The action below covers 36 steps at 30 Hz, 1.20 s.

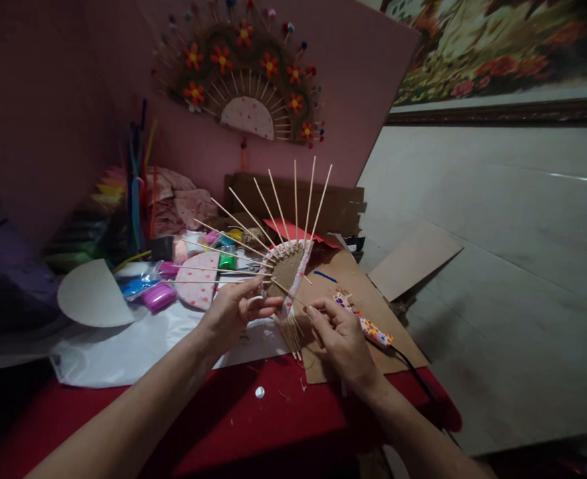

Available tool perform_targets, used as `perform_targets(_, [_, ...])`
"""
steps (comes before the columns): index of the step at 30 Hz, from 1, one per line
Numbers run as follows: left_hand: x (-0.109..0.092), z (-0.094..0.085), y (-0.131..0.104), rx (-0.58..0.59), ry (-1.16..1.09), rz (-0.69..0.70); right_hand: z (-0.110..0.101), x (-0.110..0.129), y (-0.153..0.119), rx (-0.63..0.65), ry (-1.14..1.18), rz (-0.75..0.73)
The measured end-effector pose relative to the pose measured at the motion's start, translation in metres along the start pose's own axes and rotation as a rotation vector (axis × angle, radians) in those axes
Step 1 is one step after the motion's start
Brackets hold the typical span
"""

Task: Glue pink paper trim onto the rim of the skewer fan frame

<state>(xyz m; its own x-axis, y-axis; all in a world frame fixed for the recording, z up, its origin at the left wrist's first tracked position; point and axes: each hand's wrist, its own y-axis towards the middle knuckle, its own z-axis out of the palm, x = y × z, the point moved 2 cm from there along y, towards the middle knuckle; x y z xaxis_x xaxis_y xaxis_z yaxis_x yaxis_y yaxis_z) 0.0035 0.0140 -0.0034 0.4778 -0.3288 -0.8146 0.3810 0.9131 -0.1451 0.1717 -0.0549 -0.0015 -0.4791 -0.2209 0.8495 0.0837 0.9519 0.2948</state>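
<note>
My left hand (238, 306) holds a small half-round cardboard fan (288, 273) by its left edge, thumb near the lowest sticks and the other fingers stretched out below. Pink spotted fabric borders the cardboard. Several thin wooden sticks (296, 199) spread outward from its curved rim, and dark strand seems woven around their bases. My right hand (340, 332) pinches a thin brown strand (290, 294), which looks like twine and runs taut to the fan's left side. Beneath the fan lies a bundle of loose wooden sticks (289, 336).
A glue gun (367, 326) with a flowered cover lies at right on a cardboard sheet (393, 346), its cord trailing forward. Clay packets (158, 297), a spotted half-circle (198, 279) and a white half-circle (94, 293) are at left. A finished decorated fan (248, 116) hangs behind.
</note>
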Motion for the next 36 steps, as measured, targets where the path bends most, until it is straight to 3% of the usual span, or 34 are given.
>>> perform_targets(19, [0.003,0.005,0.002,-0.012,-0.019,-0.027,-0.028,0.004,0.016,-0.049,-0.262,-0.211])
perform_targets(28, [0.005,0.004,0.003,0.017,-0.074,-0.032,-0.035,0.015,0.021,0.004,-0.315,-0.247])
perform_targets(36, [0.006,0.003,0.004,0.026,-0.091,-0.029,-0.04,0.011,0.024,0.04,-0.36,-0.299])
